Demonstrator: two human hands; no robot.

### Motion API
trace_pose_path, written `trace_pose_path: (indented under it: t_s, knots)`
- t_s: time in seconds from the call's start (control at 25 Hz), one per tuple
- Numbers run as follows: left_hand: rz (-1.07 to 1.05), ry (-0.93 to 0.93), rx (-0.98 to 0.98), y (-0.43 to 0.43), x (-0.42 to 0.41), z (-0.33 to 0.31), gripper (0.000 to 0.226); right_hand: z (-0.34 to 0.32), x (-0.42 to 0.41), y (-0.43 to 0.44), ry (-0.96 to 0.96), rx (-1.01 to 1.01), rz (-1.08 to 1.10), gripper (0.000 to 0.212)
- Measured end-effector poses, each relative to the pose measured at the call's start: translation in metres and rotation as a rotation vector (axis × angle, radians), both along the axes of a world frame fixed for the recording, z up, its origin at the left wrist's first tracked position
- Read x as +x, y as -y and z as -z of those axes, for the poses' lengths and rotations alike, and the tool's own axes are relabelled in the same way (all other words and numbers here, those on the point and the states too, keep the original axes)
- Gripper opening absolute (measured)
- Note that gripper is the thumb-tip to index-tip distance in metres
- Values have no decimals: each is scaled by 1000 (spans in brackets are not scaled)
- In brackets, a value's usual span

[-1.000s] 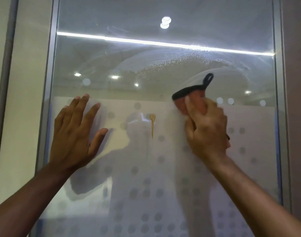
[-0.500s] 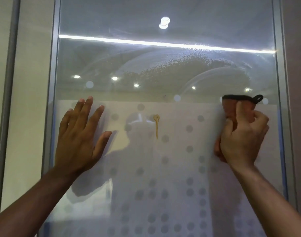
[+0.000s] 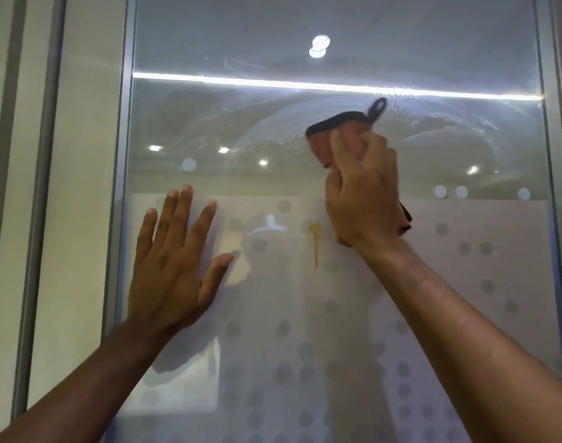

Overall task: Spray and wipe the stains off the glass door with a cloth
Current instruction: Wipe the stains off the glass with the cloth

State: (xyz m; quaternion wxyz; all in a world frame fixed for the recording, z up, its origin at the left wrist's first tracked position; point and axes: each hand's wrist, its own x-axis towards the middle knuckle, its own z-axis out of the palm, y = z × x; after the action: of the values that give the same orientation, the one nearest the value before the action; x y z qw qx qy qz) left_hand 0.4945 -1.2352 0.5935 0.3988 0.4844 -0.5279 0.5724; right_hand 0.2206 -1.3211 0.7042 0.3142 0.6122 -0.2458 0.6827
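Note:
The glass door (image 3: 273, 123) fills the view, its lower half frosted with grey dots. My right hand (image 3: 362, 193) grips an orange cloth (image 3: 324, 139) with a black edge and hanging loop, pressing it to the glass right of centre, just above the frosted band. My left hand (image 3: 174, 270) lies flat on the frosted glass at lower left, fingers spread. A yellowish drip stain (image 3: 315, 241) runs down the glass just left of my right wrist. Wet spray droplets and curved wipe streaks (image 3: 433, 119) cover the clear upper pane.
A metal frame (image 3: 123, 187) borders the glass on the left and another edge (image 3: 551, 187) on the right. A beige wall panel (image 3: 81, 219) stands left of the door. Ceiling lights and a light strip (image 3: 273, 83) reflect in the glass.
My right hand swept the cloth from the centre out to the right, then back up and left to just right of centre. My left hand stayed pressed flat.

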Motion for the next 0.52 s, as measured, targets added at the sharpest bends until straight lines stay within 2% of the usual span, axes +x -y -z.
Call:
trace_pose_path:
  t_s: [0.16, 0.4, 0.52]
  knots:
    - [168, -13, -16, -3, 0, 0, 88, 24, 29, -15, -332, -104, 31, 52]
    - [583, -94, -32, -12, 5, -1, 101, 119, 54, -28, -632, -185, -43, 42]
    - [667, -134, -19, -18, 5, -1, 106, 147, 44, -27, -710, -185, -65, 38]
